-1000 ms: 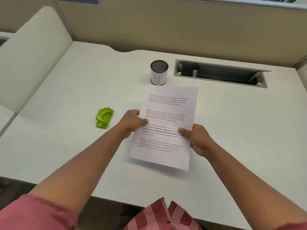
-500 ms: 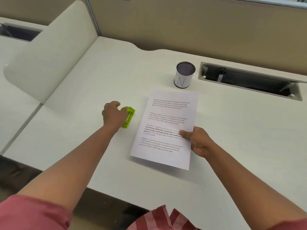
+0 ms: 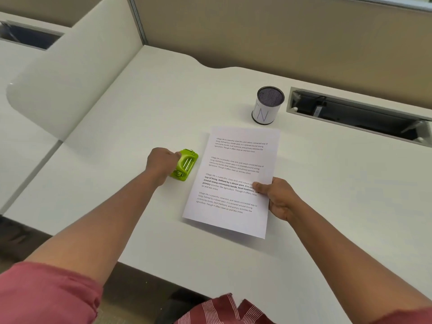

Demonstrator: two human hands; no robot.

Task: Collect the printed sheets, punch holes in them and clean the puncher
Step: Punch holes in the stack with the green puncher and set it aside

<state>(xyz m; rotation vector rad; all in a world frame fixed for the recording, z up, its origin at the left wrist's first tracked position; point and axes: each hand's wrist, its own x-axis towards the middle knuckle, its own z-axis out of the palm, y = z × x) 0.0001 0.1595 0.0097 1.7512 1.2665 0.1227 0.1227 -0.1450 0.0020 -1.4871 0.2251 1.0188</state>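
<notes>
Both hands have split: the left hand now grips the green puncher, while the right hand alone pinches the printed sheets; punching looks next.

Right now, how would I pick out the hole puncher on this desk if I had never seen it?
Start at the white desk and find the printed white sheets lying in its middle, pinched at one edge by the right hand. Just beside the sheets' other long edge sits the small lime-green plastic hole puncher, with the left hand closed on it. It is the only green thing there; the cylindrical mesh-topped cup is white.
</notes>
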